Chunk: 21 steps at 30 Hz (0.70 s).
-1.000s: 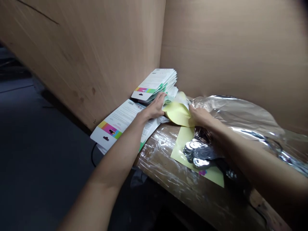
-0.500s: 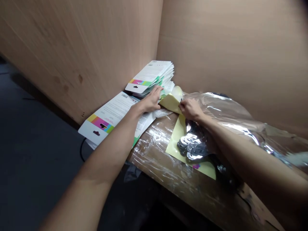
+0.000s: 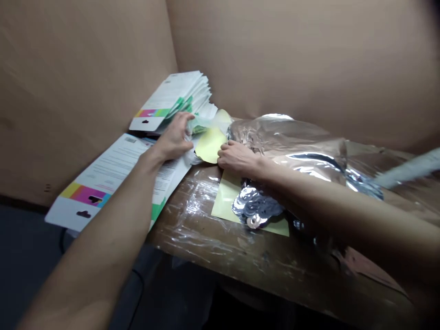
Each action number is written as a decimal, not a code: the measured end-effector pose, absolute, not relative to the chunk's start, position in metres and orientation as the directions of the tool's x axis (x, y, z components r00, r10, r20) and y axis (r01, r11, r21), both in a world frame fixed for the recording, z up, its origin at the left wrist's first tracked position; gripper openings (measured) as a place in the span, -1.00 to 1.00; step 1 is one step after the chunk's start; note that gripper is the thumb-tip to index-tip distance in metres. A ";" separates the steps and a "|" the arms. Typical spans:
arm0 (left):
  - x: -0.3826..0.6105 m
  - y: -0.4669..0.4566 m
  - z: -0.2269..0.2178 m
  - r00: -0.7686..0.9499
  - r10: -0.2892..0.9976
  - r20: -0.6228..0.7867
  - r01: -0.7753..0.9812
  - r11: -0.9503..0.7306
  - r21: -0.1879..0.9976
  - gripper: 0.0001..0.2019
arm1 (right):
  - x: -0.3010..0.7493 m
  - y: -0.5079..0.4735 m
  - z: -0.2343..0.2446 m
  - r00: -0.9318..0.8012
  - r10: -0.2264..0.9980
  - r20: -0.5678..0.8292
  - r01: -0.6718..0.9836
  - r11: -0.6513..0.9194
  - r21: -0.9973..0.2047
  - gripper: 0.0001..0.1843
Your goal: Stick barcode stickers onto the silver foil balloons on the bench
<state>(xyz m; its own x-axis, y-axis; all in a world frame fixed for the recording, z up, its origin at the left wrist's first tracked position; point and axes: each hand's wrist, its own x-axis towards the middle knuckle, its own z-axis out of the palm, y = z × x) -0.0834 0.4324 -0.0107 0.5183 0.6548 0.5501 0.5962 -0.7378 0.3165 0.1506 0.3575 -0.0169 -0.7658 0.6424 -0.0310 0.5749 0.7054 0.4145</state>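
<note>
- Gripping the right edge of a yellow paper (image 3: 210, 145) near the middle of the frame, our right hand (image 3: 237, 158) has its fingers curled in and its knuckles up; the fingertips are partly hidden, so we cannot tell how firm the hold is.
- Spreading in a loose curve left of the paper, our left hand (image 3: 176, 136) has its thumb well apart from its fingers, the gap facing right; a thin clear bag (image 3: 205, 123) lies against its fingertips, and we cannot tell whether the fingers have hold of it.
- Between our two hands, the yellow paper bends upward, with part of the bag just behind it.
- Below our right hand, right of the frame's middle, we see a yellow sheet (image 3: 223, 195) lying flat, with a heap of silver discs (image 3: 254, 205) on it.
- Above our right forearm, a large sheet of shiny plastic (image 3: 292, 137) spreads over the right half of the frame.
- At upper left of centre, beyond our left hand, sits a fanned stack of white cards (image 3: 168, 94); more printed cards (image 3: 106, 160) lie at left, partly under our left forearm.
- Under all this, we have a brown table (image 3: 202, 229) covered in clear film, across the lower middle.
</note>
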 end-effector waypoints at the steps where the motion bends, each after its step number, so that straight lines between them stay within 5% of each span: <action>1: -0.083 0.431 -0.010 0.504 0.652 0.567 0.606 -0.734 0.305 -0.34 | 0.151 0.360 -0.019 -0.759 0.651 -0.020 0.592 0.702 0.395 -0.76; 4: -0.077 0.427 -0.012 0.475 0.656 0.587 0.665 -0.705 0.249 -0.41 | 0.152 0.366 -0.023 -0.740 0.672 -0.005 0.629 0.696 0.347 -0.75; 10: -0.056 0.422 -0.020 0.456 0.764 0.457 0.833 -0.547 0.084 0.12 | 0.144 0.366 -0.022 -0.667 0.743 -0.063 0.711 0.659 0.245 -0.55; 16: -0.045 0.414 -0.013 0.370 0.837 0.404 0.921 -0.387 -0.043 -0.15 | 0.142 0.360 -0.025 -0.622 0.782 -0.019 0.764 0.613 0.200 -0.55; 21: -0.053 0.423 -0.004 0.377 0.778 0.503 0.918 -0.386 -0.090 -0.34 | 0.147 0.358 -0.030 -0.594 0.804 -0.024 0.799 0.594 0.092 -0.53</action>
